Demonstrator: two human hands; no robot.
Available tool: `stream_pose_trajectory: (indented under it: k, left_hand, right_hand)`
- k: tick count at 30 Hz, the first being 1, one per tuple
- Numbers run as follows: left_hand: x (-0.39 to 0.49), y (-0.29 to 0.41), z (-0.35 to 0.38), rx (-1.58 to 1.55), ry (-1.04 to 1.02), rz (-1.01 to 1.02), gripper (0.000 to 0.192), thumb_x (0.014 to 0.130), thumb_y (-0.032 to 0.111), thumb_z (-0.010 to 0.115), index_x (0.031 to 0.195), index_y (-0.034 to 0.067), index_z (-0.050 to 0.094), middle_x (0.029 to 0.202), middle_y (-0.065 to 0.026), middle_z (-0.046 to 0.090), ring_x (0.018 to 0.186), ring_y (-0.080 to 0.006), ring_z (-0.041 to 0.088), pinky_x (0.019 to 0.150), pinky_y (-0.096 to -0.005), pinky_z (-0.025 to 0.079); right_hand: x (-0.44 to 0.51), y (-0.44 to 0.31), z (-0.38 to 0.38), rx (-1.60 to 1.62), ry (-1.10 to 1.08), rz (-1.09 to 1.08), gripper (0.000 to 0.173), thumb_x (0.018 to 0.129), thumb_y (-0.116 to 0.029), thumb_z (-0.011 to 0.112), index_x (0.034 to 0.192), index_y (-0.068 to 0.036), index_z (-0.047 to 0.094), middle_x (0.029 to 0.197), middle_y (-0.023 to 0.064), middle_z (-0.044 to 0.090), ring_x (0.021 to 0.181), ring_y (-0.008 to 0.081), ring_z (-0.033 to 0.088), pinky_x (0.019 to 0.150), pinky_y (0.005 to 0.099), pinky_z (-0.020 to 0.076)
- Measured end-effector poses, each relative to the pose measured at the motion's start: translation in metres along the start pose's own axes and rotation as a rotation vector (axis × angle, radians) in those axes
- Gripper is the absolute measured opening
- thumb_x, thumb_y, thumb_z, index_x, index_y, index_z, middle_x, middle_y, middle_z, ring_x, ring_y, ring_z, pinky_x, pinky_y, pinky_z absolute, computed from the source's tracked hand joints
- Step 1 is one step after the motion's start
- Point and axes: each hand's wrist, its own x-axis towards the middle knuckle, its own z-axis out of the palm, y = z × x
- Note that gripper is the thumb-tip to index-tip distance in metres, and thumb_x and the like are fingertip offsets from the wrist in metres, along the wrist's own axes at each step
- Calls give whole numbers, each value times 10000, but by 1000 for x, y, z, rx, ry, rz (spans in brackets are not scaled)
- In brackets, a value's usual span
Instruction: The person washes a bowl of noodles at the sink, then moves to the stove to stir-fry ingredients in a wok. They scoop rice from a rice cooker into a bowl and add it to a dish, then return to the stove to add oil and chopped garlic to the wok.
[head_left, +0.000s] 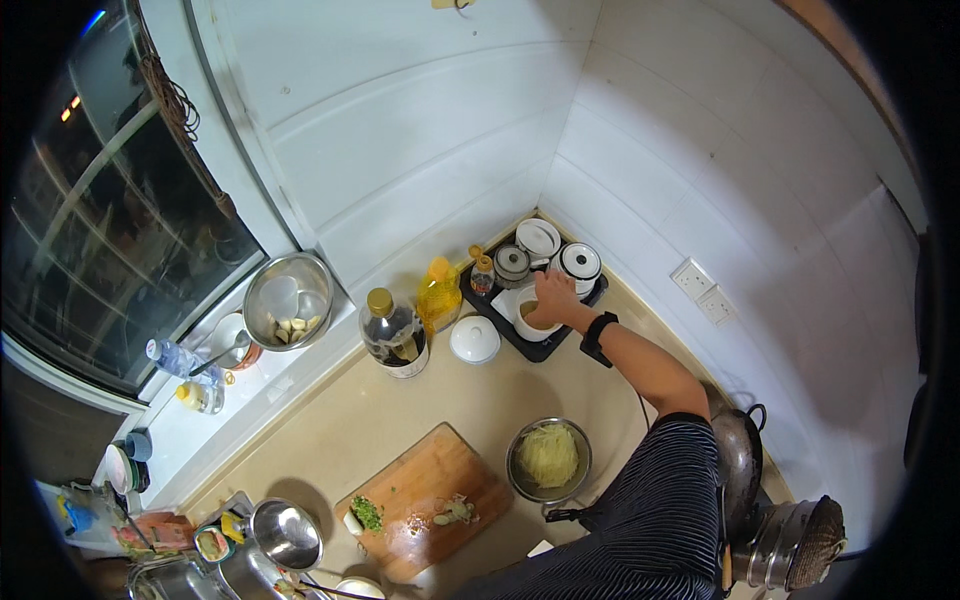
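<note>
My right hand (556, 300), with a black band on its wrist, is at the mouth of a white lidless jar (529, 328). The jar holds something yellowish brown. My fingers are curled and partly hidden, so I cannot tell whether they hold the rim or something inside. The jar stands in a black tray (541, 351) with a lidded white jar (577, 268), a glass-lidded jar (513, 262), a white cup (537, 238) and a small orange-capped bottle (482, 274). A white domed lid (475, 340) sits on the counter beside the tray. My left hand is out of view.
A wooden cutting board (442, 480) bears chopped greens (366, 513). Near it is a metal bowl of pale yellow shreds (549, 454). A large dark bottle (393, 334) and an oil bottle (439, 294) line the wall. A wok (735, 457) is at right, an empty steel bowl (287, 534) lower left.
</note>
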Motion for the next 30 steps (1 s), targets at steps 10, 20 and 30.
stream_pose_trajectory:
  k: [10,20,30]
  left_hand:
    - [-22,-5,-8,16,-8,33,200,942,88,653,1133,55,601,1081,-74,612,997,-177,591,857,-368,524]
    - [-37,-7,-8,24,9,20,206,941,81,653,1138,51,600,1085,-73,612,999,-175,588,859,-363,520]
    - [-51,-8,-9,31,42,-3,212,940,74,653,1143,48,598,1089,-72,612,1002,-173,586,860,-358,516]
  right_hand:
    - [-79,-33,47,567,202,682,1103,600,-369,854,1429,43,255,1408,280,338,1329,397,333,1112,464,302]
    - [-19,-21,23,209,-72,314,1436,572,-542,864,1538,18,-39,1531,392,127,1419,547,162,1126,636,122]
    - [6,-5,50,81,-63,225,1423,509,-536,842,1543,10,32,1379,362,389,1280,533,403,1068,664,211]
